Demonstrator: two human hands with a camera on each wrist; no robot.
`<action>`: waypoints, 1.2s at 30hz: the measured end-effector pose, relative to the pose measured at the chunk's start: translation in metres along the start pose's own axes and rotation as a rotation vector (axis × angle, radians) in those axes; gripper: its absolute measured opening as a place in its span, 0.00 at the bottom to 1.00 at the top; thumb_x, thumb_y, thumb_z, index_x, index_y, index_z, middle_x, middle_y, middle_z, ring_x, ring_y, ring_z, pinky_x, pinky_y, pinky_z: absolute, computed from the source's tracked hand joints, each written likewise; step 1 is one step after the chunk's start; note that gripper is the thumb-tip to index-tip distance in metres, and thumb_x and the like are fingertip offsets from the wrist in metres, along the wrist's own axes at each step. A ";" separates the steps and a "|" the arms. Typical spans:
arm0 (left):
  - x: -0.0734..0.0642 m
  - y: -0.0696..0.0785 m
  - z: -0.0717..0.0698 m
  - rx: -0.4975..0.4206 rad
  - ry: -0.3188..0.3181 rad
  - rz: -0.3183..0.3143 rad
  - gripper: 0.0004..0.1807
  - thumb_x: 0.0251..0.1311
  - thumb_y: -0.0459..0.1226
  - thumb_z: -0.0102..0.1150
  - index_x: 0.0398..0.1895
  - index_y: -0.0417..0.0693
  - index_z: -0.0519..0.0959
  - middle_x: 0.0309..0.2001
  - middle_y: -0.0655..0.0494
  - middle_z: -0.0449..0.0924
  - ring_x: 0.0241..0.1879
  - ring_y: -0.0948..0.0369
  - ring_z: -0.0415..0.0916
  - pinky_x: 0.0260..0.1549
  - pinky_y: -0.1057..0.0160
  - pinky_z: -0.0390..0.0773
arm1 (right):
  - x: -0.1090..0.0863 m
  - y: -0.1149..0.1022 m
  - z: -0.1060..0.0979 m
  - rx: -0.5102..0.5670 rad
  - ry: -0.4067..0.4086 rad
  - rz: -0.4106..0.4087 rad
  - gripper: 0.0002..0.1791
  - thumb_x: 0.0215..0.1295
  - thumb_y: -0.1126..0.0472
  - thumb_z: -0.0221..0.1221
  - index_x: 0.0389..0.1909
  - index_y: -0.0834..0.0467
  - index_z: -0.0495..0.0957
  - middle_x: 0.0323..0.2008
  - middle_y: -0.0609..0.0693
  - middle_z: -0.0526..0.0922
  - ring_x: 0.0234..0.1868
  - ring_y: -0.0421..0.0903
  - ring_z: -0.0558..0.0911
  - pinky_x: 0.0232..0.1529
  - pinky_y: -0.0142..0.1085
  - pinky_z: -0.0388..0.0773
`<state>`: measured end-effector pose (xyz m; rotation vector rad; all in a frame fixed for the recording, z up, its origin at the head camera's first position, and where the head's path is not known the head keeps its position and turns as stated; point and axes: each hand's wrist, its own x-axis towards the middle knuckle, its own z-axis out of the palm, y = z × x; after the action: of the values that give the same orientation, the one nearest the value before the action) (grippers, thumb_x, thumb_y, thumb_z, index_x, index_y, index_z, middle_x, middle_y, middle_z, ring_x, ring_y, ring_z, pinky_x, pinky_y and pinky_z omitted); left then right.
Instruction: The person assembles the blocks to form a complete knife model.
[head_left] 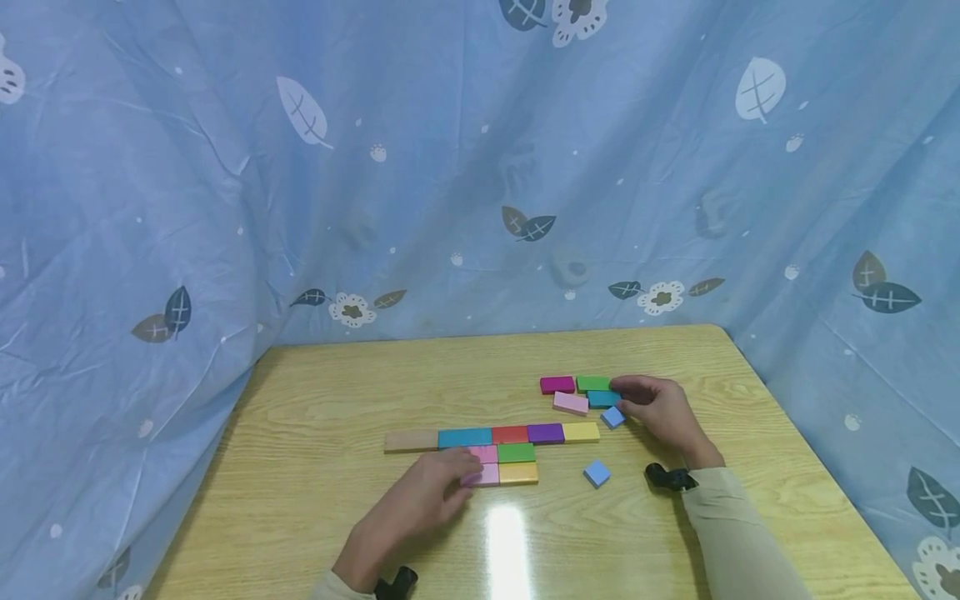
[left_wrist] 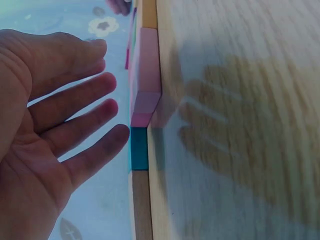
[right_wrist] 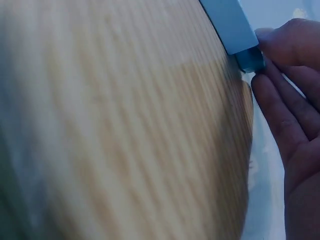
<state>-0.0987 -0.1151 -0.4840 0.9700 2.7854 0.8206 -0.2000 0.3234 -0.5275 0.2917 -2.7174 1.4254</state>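
Observation:
On the wooden table, my left hand (head_left: 427,492) reaches over the pink blocks (head_left: 483,473). Its fingers are spread and fairly straight in the left wrist view, holding nothing, beside the pink block (left_wrist: 150,65). My right hand (head_left: 663,408) pinches the right end of a teal block (head_left: 603,400) between thumb and finger. Close by the thumb sits a light blue cube (head_left: 612,417), which overlaps the teal block (right_wrist: 251,60) in the right wrist view. A green block (head_left: 592,383) lies along the teal one's far side.
A row of wood-coloured, blue, red (head_left: 510,434), purple and yellow blocks runs across the middle. Green and orange (head_left: 518,474) blocks adjoin the pink ones. Magenta (head_left: 557,385) and pale pink (head_left: 571,403) blocks lie farther back. Another blue cube (head_left: 597,473) sits nearer. A blue curtain (head_left: 450,167) hangs behind.

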 end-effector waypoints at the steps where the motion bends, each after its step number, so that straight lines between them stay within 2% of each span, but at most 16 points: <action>1: 0.000 0.000 0.001 -0.006 -0.013 -0.009 0.18 0.72 0.34 0.70 0.63 0.47 0.87 0.64 0.53 0.88 0.70 0.50 0.82 0.73 0.48 0.80 | 0.000 0.000 0.000 -0.003 -0.001 0.002 0.20 0.72 0.68 0.70 0.63 0.61 0.87 0.60 0.61 0.90 0.61 0.62 0.89 0.53 0.18 0.81; 8: -0.002 0.001 0.006 -0.024 -0.050 -0.020 0.16 0.74 0.34 0.67 0.63 0.49 0.88 0.66 0.54 0.87 0.76 0.49 0.77 0.76 0.46 0.76 | -0.002 0.000 0.002 -0.031 0.000 0.004 0.20 0.72 0.69 0.70 0.63 0.60 0.87 0.61 0.60 0.89 0.63 0.61 0.88 0.54 0.18 0.81; 13: -0.003 0.002 0.011 0.025 -0.072 -0.024 0.16 0.75 0.37 0.66 0.62 0.49 0.89 0.69 0.54 0.85 0.76 0.49 0.76 0.78 0.46 0.75 | -0.007 0.002 0.001 -0.044 0.013 -0.009 0.19 0.73 0.68 0.70 0.63 0.60 0.87 0.61 0.60 0.89 0.61 0.60 0.89 0.53 0.18 0.81; 15: -0.003 0.003 0.012 0.044 -0.076 -0.021 0.15 0.75 0.38 0.66 0.60 0.49 0.89 0.69 0.53 0.85 0.76 0.49 0.76 0.78 0.46 0.75 | -0.010 0.004 0.000 -0.050 0.030 -0.010 0.19 0.73 0.66 0.70 0.63 0.59 0.87 0.60 0.59 0.90 0.59 0.54 0.90 0.52 0.17 0.81; 17: -0.002 0.003 0.013 0.055 -0.074 -0.015 0.14 0.75 0.38 0.65 0.59 0.48 0.90 0.69 0.53 0.85 0.75 0.49 0.77 0.78 0.47 0.75 | -0.013 0.006 -0.001 -0.050 0.059 -0.014 0.19 0.74 0.63 0.71 0.63 0.58 0.87 0.59 0.59 0.90 0.56 0.44 0.91 0.51 0.17 0.81; 20: -0.002 0.004 0.012 0.066 -0.073 -0.009 0.13 0.75 0.37 0.65 0.57 0.46 0.91 0.69 0.53 0.85 0.75 0.48 0.77 0.78 0.47 0.75 | -0.023 0.009 -0.003 -0.039 0.128 -0.013 0.18 0.74 0.62 0.71 0.62 0.59 0.88 0.57 0.59 0.91 0.51 0.28 0.87 0.50 0.17 0.82; 23: -0.003 0.006 0.012 0.068 -0.076 -0.005 0.13 0.76 0.37 0.65 0.57 0.46 0.91 0.69 0.52 0.85 0.75 0.48 0.77 0.77 0.47 0.75 | -0.038 0.007 -0.006 -0.007 0.201 0.006 0.18 0.74 0.62 0.71 0.62 0.60 0.88 0.57 0.61 0.91 0.50 0.19 0.84 0.50 0.15 0.82; 29: -0.002 0.004 0.012 0.075 -0.073 0.008 0.13 0.76 0.36 0.65 0.57 0.45 0.91 0.68 0.51 0.85 0.75 0.48 0.77 0.77 0.46 0.76 | -0.069 -0.003 -0.013 0.011 0.302 0.051 0.18 0.75 0.60 0.71 0.61 0.61 0.88 0.57 0.64 0.90 0.50 0.18 0.84 0.50 0.16 0.83; 36: -0.002 0.005 0.010 0.046 -0.091 -0.026 0.14 0.77 0.37 0.64 0.58 0.46 0.90 0.69 0.52 0.85 0.76 0.48 0.76 0.78 0.45 0.75 | -0.094 -0.022 -0.014 0.008 0.335 0.010 0.17 0.71 0.66 0.72 0.59 0.63 0.88 0.55 0.64 0.91 0.50 0.21 0.87 0.49 0.18 0.85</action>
<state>-0.0923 -0.1081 -0.4905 0.9511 2.7443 0.6938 -0.1045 0.3360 -0.5143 0.0337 -2.4468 1.3477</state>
